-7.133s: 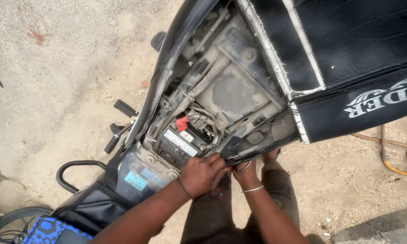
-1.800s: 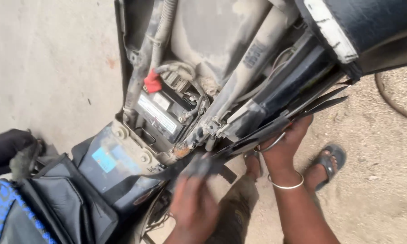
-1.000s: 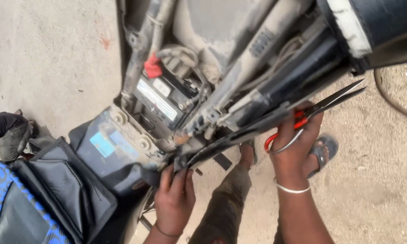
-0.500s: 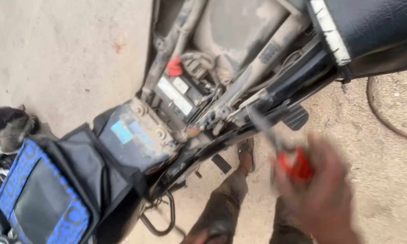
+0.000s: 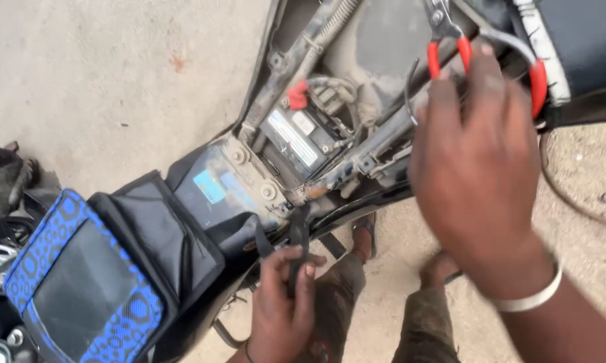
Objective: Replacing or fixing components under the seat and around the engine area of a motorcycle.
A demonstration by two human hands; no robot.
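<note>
We look down on a motorcycle with its seat lifted, and we take the small black battery in the open frame as our landmark. Our right hand rises to the right of the battery, its grip closed around red-handled pliers; the red handles show above the fingers and the metal head points up toward the top edge, above and to the right of the battery. A pale bangle circles that wrist. Our left hand sits below the battery, its grip pinching a black strap that hangs down from the frame edge just under the battery. A red terminal cap sits at the battery's upper left corner. Left of and below the battery lies the tank, covered by a black and blue patterned tank bag. Under everything is sandy ground, and our sandalled foot rests below the battery.
</note>
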